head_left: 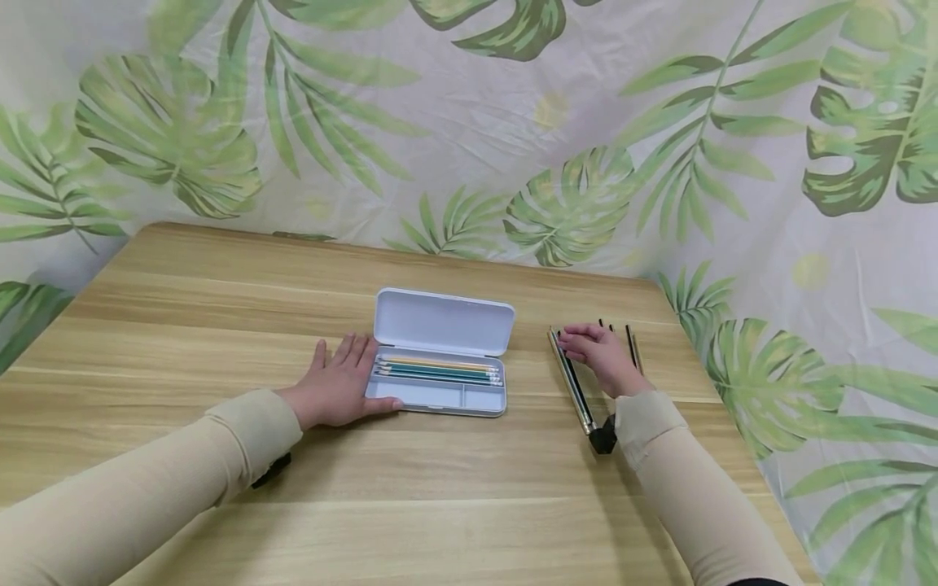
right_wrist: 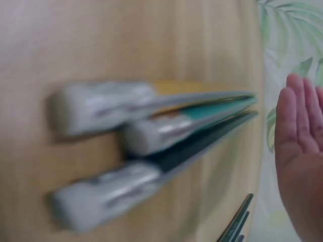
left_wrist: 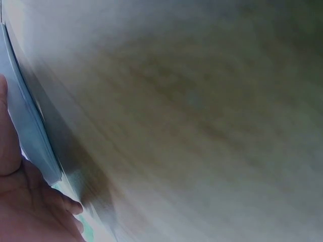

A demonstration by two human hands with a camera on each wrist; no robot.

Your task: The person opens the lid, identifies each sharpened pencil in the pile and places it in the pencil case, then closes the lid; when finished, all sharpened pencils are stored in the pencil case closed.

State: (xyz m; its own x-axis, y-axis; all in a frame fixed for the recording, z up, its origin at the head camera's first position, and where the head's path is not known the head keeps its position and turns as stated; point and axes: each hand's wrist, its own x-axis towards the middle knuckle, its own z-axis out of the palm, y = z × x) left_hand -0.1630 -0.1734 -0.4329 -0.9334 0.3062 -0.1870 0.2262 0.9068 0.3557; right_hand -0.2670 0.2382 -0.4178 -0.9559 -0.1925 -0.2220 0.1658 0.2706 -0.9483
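An open white pencil case [head_left: 434,395] lies on the table with its lid raised. Several pencils [head_left: 436,372], yellow, teal and dark, lie side by side in its long rear compartment. My left hand [head_left: 339,384] rests at the case's left end, fingers spread and thumb along the front edge. To the right of the case, my right hand [head_left: 601,356] is held over loose pencils, its fingers extended and gripping nothing. Three of those, yellow [right_wrist: 171,88], teal [right_wrist: 194,117] and dark [right_wrist: 176,146], lie close together, their eraser ends towards the camera.
More dark pencils [right_wrist: 237,222] lie on the far side of the right hand, partly hidden by it in the head view. The wooden table [head_left: 410,496] meets a leaf-patterned cloth [head_left: 469,138] behind and at the right.
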